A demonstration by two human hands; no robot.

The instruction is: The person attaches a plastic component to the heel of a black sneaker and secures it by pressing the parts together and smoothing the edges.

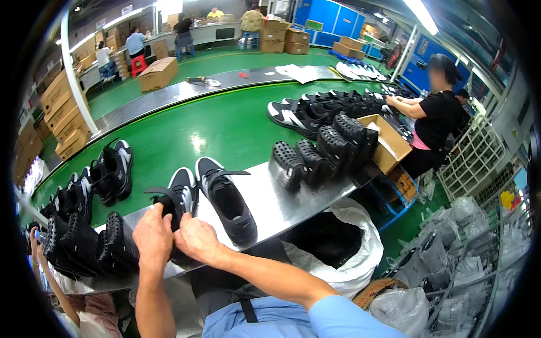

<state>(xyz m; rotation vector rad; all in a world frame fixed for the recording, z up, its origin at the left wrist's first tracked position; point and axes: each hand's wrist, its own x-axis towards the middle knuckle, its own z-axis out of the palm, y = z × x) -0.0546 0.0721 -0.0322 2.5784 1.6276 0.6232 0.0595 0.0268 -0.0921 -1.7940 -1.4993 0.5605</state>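
Both my hands are at a black sneaker [183, 189] with a grey toe and white side stripes, on the metal table edge [269, 221] in front of me. My left hand [153, 235] is closed on its opening at the left, near a loose dark strap. My right hand [196, 239] is closed on the other side of the opening; its fingertips are partly hidden. Just right of it stands a matching sneaker [226, 204], its strap sticking out sideways. Black studded shoe-shaped pieces [116, 242] stand upright beside my left hand.
A green conveyor belt [197, 132] carries several sneakers at left and right. More studded black pieces [290, 163] stand near an open cardboard box [386, 143]. Below hangs a white sack [360, 248] with dark contents. A co-worker [442, 112] stands at right; another person's hands [38, 245] show at left.
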